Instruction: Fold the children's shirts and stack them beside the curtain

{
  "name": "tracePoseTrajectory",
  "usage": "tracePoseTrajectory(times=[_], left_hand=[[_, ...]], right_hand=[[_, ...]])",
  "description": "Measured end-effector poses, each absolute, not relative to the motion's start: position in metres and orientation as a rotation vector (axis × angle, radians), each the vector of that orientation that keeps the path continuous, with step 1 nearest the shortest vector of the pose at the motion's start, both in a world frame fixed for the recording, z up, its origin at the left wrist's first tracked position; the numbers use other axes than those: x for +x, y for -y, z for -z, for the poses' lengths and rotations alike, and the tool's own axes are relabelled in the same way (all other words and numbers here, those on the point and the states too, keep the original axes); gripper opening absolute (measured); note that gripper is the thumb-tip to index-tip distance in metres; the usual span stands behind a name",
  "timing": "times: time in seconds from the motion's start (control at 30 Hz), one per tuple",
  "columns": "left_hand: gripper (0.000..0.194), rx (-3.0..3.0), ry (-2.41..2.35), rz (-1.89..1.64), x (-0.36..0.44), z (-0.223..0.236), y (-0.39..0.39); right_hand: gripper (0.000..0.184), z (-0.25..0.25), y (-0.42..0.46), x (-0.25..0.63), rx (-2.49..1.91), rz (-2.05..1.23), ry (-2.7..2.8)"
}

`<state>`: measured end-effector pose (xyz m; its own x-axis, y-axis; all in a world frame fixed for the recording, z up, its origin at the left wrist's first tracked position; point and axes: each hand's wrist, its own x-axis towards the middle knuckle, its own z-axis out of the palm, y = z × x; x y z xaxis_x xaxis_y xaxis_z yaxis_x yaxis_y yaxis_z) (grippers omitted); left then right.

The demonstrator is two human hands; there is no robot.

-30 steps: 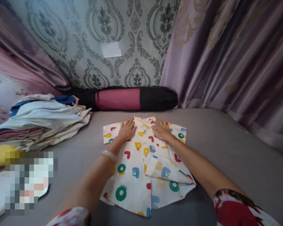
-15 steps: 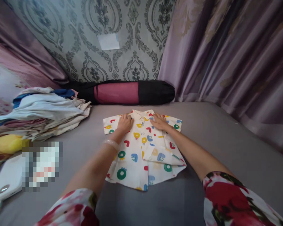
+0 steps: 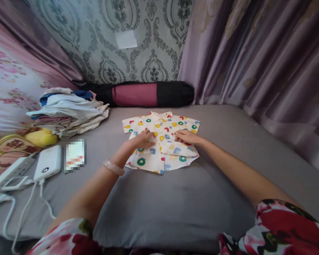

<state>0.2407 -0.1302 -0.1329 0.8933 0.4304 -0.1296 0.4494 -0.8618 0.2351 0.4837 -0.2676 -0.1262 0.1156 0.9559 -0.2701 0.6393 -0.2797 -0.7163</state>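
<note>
A small white short-sleeved shirt with a collar and colourful letter-like prints lies front up on the grey sheet. Its lower right front flap is folded up, baring the inside of the back panel. My left hand, fingers apart and pointing inward, is over the left front of the shirt; I cannot tell if it presses on the cloth. My right hand is over the right front, just above the folded flap, fingers loosely spread and bent. Neither hand grips the shirt.
A pile of folded clothes lies at the left, with a yellow plush toy, a white power bank, a power strip and cables nearer me. A black and pink roll lies along the wall. Curtains hang at the right.
Both hands have slid down from the shirt's shoulders to its middle. My view has shifted, so the shirt sits higher in the picture and the power strip has come into sight.
</note>
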Motion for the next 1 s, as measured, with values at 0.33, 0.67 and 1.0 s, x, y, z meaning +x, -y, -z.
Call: tracePoseTrajectory(times=[0.33, 0.67, 1.0], left_hand=[[0.056, 2.731, -0.512, 0.117, 0.230, 0.127, 0.184], [0.052, 2.765, -0.413, 0.014, 0.221, 0.130, 0.222], [0.052, 2.655, -0.257, 0.020, 0.210, 0.122, 0.234]], right_hand=[[0.044, 0.105, 0.322, 0.465, -1.955, -1.015, 1.642], [0.070, 0.101, 0.360, 0.456, -1.764, -1.346, 1.775], [0.060, 0.099, 0.362, 0.451, -1.579, -1.470, 1.980]])
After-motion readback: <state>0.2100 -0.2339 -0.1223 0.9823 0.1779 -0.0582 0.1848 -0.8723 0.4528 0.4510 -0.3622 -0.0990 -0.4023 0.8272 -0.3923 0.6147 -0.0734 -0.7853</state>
